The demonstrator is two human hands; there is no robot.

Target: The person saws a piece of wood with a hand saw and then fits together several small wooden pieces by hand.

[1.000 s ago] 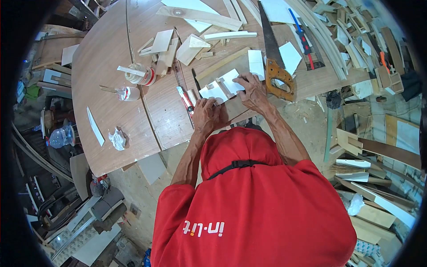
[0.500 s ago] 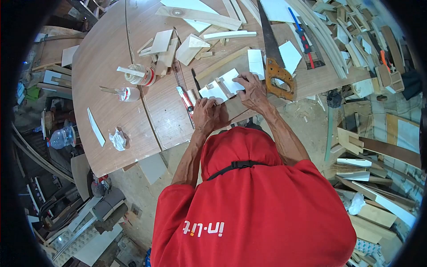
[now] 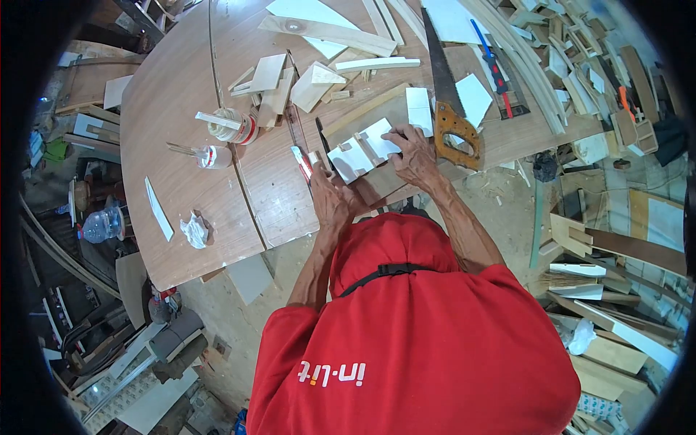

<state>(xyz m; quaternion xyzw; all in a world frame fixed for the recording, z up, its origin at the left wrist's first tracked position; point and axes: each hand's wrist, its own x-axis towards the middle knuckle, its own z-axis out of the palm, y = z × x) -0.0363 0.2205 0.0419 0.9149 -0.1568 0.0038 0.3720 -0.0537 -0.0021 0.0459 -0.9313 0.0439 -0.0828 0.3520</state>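
A white board (image 3: 380, 134) lies tilted on the table in front of me, with small wooden strips (image 3: 367, 148) set across its middle. My right hand (image 3: 415, 154) grips the board's right end, thumb at the near edge and fingers on top. Just off the left end, my left hand (image 3: 332, 197) has its fingertips closed at a small wooden block (image 3: 315, 159); part of the grip is hidden. Left of that block lies a red-and-white cutter knife (image 3: 301, 164). A second white piece (image 3: 418, 110) rests beyond my right hand.
A handsaw (image 3: 457, 134) lies right of my right hand. On the left stand a glue jar (image 3: 243, 127) and a small container (image 3: 214, 157) with sticks. Wood offcuts (image 3: 275, 94) are scattered at the back. Crumpled paper (image 3: 194, 230) sits near the front left edge.
My left hand has moved off the white board's left end, slightly left to the small wooden block. My right hand stays on the board. The view has shifted slightly.
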